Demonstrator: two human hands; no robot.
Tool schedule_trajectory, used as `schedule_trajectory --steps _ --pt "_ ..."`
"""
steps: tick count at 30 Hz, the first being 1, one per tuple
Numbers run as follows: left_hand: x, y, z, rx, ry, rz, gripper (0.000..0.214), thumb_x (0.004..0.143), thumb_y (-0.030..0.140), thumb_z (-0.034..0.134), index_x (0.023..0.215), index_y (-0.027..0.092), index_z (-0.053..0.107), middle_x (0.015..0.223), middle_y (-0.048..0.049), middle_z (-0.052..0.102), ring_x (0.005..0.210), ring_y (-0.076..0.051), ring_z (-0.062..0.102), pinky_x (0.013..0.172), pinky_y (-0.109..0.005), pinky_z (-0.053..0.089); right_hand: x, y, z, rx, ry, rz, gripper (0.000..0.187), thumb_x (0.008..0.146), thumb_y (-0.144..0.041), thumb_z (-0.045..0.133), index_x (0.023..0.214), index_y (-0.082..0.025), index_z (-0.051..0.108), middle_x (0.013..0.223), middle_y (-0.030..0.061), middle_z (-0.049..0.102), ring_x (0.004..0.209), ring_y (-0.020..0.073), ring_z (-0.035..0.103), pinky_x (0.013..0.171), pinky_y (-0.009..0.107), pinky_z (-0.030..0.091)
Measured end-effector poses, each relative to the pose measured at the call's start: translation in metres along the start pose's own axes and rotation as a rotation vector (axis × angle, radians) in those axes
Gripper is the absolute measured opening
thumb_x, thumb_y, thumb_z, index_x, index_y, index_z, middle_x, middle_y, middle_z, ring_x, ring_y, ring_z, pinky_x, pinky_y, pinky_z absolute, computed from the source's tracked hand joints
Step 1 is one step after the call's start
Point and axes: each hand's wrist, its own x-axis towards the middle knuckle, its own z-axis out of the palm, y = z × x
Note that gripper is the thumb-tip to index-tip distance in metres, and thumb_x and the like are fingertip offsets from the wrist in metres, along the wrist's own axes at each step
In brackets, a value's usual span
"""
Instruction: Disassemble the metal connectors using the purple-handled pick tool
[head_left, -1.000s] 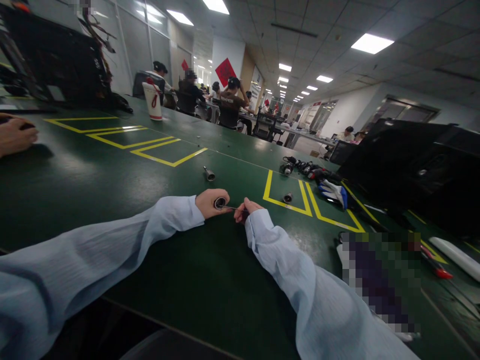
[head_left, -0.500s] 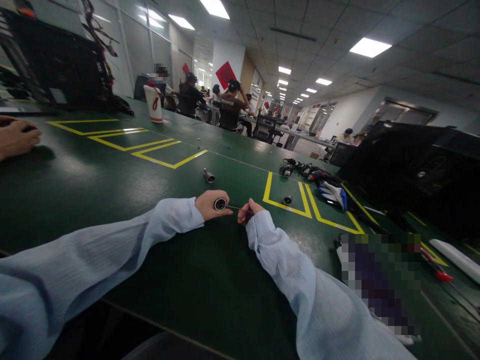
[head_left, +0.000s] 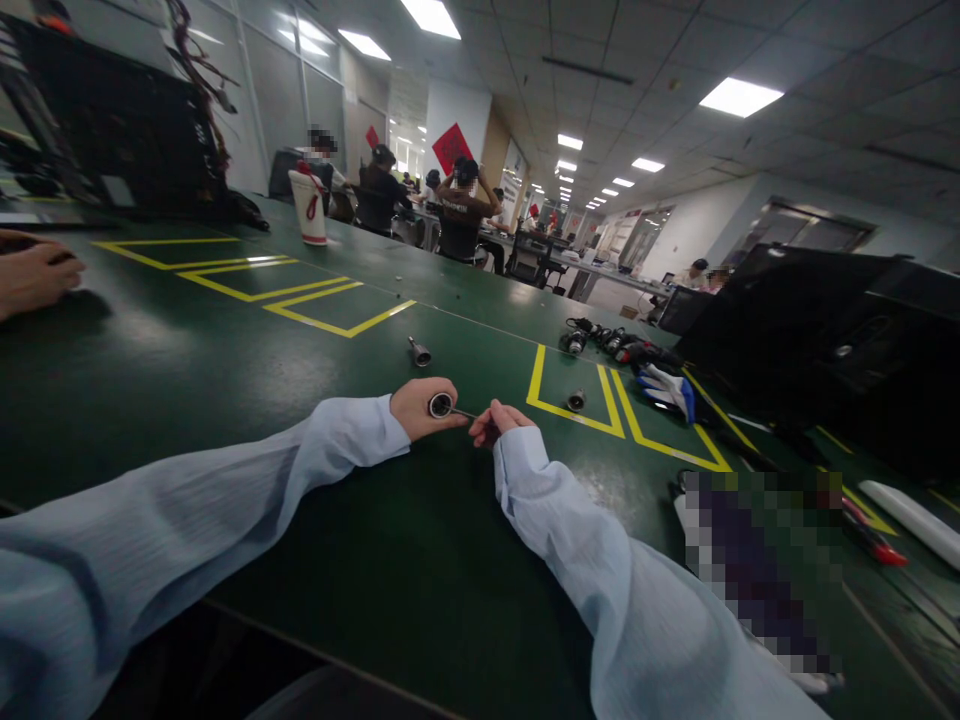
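Observation:
My left hand [head_left: 415, 412] is wrapped round a short metal cylinder [head_left: 440, 405], whose round, dark-centred end faces me. From the cylinder's right side a thin-shafted tool [head_left: 464, 413] runs across to my right hand [head_left: 504, 421]. The fingers of that hand are pinched together on the tool and hide its handle, so its exact kind is unclear. Whether the shaft's tip sits inside the cylinder or only touches its side, I cannot tell. Beyond my left hand, a similar metal part with a narrow stem [head_left: 420, 353] lies on the green table [head_left: 420, 560].
Another metal part [head_left: 576, 400] rests within yellow tape [head_left: 534, 375] on the right. Past it are dark cabled parts [head_left: 592, 338], a blue-and-white glove [head_left: 667, 392] and a black case [head_left: 840, 350]. A paper cup [head_left: 308, 207] stands far left, near another person's hand [head_left: 37, 272].
My right hand has shifted slightly left, closer to the cylinder, and its fingers have changed position on the tool. Less of the shaft shows. My left hand stays nearly still.

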Motion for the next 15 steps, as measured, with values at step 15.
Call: schedule_trajectory --steps 15 --pt "-0.0017 -0.005 -0.0073 0.042 0.139 -0.112 0.035 0.069 0.046 0.061 0.064 0.015 0.047 0.06 0.0029 0.048 0.055 -0.009 0.045 0.054 -0.022 0.038 0.0011 -0.0066 -0.0001 0.063 0.112 -0.049 0.029 0.067 -0.044 0.063 0.059 -0.017 0.055 0.05 -0.0019 0.062 0.038 0.0077 0.05 0.04 0.021 0.042"
